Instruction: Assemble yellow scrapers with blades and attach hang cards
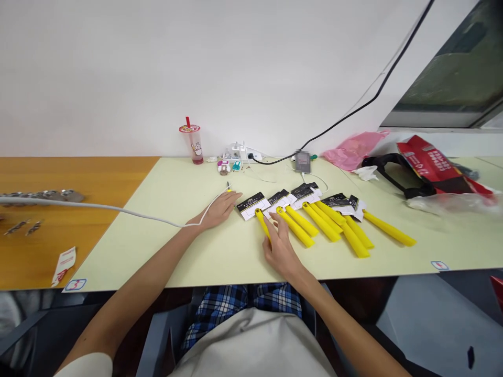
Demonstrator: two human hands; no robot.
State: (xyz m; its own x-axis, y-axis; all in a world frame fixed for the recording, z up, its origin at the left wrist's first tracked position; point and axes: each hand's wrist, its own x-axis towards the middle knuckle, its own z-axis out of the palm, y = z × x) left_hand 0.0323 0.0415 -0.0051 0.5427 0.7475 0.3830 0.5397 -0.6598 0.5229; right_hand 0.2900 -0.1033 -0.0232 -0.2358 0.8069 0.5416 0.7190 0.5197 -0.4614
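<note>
The left hand point(218, 210) lies flat on the pale green table point(188, 251), just left of centre in the frame, palm down with fingers loosely spread and holding nothing. Its fingertips come close to the leftmost card point(252, 205), a white card with a black header; whether they touch it cannot be told. A white cable point(98, 207) runs in from the left edge of the frame and crosses this wrist.

The right hand point(280, 245) sits at centre, slightly lower, fingers open and laid over the near end of the leftmost yellow strip point(262, 222) — pressing on it rather than clasping it, thumb side against the strip.

That strip is the first of a row of yellow strips point(326, 222), fanned out to the right of centre, each joined at its upper end to a black-and-white card. They lie slantwise and overlap one another; the last strip point(389, 228) lies a little apart on the right.

Toward the back wall stand a drink cup point(193, 142) with a red straw, a cluster of plugs point(233, 157) and a small grey device point(303, 161) with a black cable climbing toward the upper right. A pink bag point(351, 149) and a red package point(430, 162) lie at the right. At the left an orange-brown table point(58, 173) bears metal parts point(47, 196).
</note>
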